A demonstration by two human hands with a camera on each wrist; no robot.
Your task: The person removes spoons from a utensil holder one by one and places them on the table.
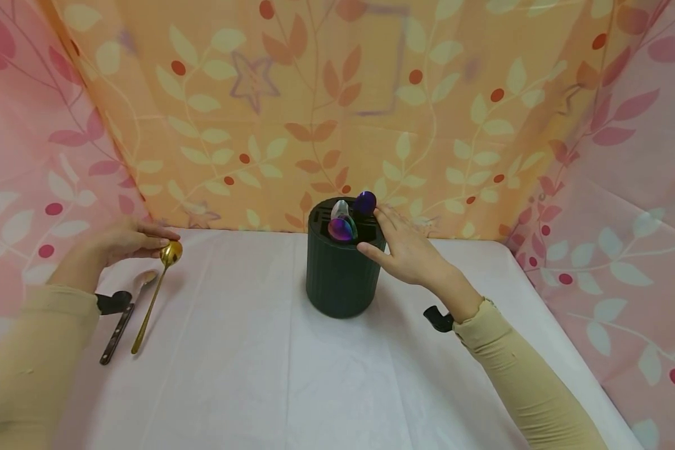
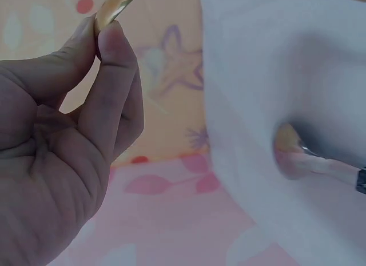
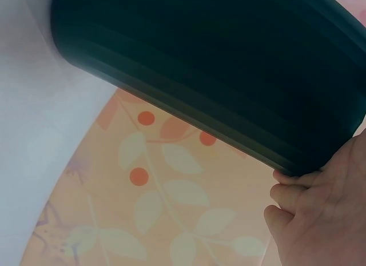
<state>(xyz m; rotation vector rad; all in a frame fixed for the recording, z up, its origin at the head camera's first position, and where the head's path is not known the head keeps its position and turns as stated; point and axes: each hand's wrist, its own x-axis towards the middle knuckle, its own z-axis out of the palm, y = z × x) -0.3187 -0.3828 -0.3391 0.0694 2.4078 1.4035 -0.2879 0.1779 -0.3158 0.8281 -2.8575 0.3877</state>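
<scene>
My left hand [image 1: 126,242] pinches a gold spoon [image 1: 156,299] at its bowl, between thumb and fingertips. The spoon's long thin handle slants down toward me. In the left wrist view only a bit of the gold spoon [image 2: 111,10] shows above the fingertips. My right hand [image 1: 413,250] rests against the right side of a dark green ribbed utensil holder [image 1: 340,281], fingers extended along the rim and thumb over its front edge. Out of the holder's slotted top rise a rainbow-coloured spoon [image 1: 343,229], a dark purple one [image 1: 365,202] and a silvery one [image 1: 340,209].
A spoon with a dark riveted handle [image 1: 117,333] lies on the white cloth beside the gold spoon, partly under the left wrist's black strap piece [image 1: 114,302]. Patterned orange fabric [image 1: 326,94] hangs behind the table, with pink fabric [image 1: 641,187] at both sides.
</scene>
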